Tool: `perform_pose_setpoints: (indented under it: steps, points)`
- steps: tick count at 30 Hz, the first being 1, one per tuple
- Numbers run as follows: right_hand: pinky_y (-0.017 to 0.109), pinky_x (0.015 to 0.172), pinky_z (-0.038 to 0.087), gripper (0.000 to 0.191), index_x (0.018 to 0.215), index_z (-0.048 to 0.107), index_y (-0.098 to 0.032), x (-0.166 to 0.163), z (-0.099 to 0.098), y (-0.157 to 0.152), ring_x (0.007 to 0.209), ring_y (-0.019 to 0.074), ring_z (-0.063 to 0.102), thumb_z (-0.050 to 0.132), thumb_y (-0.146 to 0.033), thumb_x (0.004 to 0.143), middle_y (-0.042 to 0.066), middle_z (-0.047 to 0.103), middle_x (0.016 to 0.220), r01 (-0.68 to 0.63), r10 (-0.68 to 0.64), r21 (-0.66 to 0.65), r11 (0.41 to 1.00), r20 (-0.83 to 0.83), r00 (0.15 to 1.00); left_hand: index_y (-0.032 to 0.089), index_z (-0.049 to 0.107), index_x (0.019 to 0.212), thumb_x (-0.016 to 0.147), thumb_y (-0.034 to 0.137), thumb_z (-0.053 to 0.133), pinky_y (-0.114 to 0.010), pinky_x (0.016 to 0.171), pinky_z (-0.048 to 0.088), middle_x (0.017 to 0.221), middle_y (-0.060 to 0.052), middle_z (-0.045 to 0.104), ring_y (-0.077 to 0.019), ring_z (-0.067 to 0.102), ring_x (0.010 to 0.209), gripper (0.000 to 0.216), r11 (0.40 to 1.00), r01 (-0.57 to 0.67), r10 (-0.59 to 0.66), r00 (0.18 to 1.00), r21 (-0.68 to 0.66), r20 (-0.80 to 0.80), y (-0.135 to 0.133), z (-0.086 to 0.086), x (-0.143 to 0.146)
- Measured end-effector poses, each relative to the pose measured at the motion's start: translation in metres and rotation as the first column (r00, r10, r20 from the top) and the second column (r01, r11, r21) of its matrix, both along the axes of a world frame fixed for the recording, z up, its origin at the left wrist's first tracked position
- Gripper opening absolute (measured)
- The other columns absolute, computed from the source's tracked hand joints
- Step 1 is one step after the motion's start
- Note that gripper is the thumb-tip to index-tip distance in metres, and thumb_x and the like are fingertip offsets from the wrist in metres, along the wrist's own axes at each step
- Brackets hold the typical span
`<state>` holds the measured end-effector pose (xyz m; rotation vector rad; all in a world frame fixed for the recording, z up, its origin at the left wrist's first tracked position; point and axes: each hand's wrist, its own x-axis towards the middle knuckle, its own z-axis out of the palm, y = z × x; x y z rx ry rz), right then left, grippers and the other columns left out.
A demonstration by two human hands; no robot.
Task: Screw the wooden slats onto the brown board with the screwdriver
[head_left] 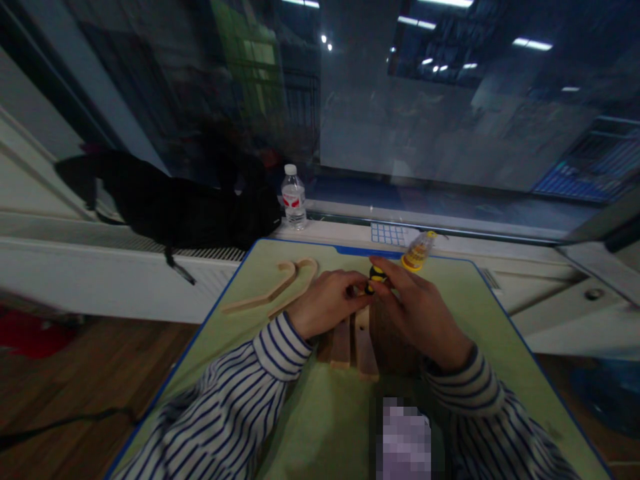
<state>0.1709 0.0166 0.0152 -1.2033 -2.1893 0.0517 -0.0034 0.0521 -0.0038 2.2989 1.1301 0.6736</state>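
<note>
A short black-and-yellow screwdriver [377, 274] stands over the middle of the table, its handle pinched by the fingers of my right hand [425, 313]. My left hand [325, 303] comes in from the left, thumb and fingers closed just below the handle; what they pinch is hidden. Beneath both hands lie flat wooden pieces: one strip [341, 348] and, beside it, another strip [367, 357] with a small dark hole. Their far ends are covered by my hands. Left of my left hand rest two hook-shaped wooden pieces [267, 295], partly overlapped by that hand.
A clear container with yellow ends [419, 252] stands at the table's [310, 420] back edge. Behind, the sill holds a water bottle [294, 200], a black bag or garment [200, 210] and a blue-gridded sheet [389, 234]. A pixelated patch [406, 440] covers something at the front.
</note>
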Motion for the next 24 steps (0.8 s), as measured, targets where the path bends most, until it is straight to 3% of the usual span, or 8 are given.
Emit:
perform_pose_setpoints:
  steps: [24]
  points:
    - [0.037, 0.073, 0.051, 0.035, 0.123, 0.046, -0.019, -0.0008, 0.0001, -0.0004, 0.083, 0.0223, 0.064, 0.046, -0.033, 0.091, 0.007, 0.066, 0.093, 0.036, -0.036, 0.008, 0.999, -0.011, 0.999, 0.018, 0.065, 0.096, 0.085, 0.028, 0.052, -0.022, 0.062, 0.040, 0.080, -0.002, 0.065, -0.0136, 0.057, 0.069, 0.020, 0.998, 0.056, -0.056, 0.998, 0.000, -0.010, -0.0011, 0.0021, -0.0008]
